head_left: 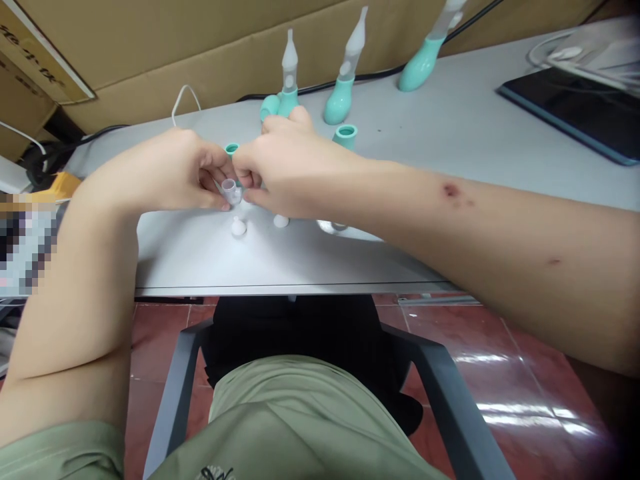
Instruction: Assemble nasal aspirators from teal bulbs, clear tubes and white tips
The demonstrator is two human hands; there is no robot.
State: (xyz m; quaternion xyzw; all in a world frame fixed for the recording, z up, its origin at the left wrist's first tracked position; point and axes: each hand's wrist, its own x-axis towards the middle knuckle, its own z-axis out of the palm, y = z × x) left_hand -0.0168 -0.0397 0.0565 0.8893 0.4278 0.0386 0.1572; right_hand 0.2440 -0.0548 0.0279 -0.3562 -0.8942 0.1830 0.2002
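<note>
My left hand (200, 173) is closed with its thumb and fingers around a short clear plastic tube (229, 189), its round opening facing up. My right hand (280, 157) is pinched against the side of that tube; whatever its fingertips grip there is mostly hidden. Just in front lie two small white caps (239, 227), the second partly under my right hand. Behind my fingers shows the rim of a teal bulb (231, 149). Another open teal bulb (345, 135) stands beyond my right wrist. A clear piece (339, 226) is partly covered by my right forearm.
Several assembled teal nasal aspirators (341, 100) with white tips stand along the cardboard (200, 60) at the back of the grey table (450, 133). A dark tablet-like device (575, 110) lies at right. A black cable (320, 87) runs behind. A yellow object (55, 187) is at left.
</note>
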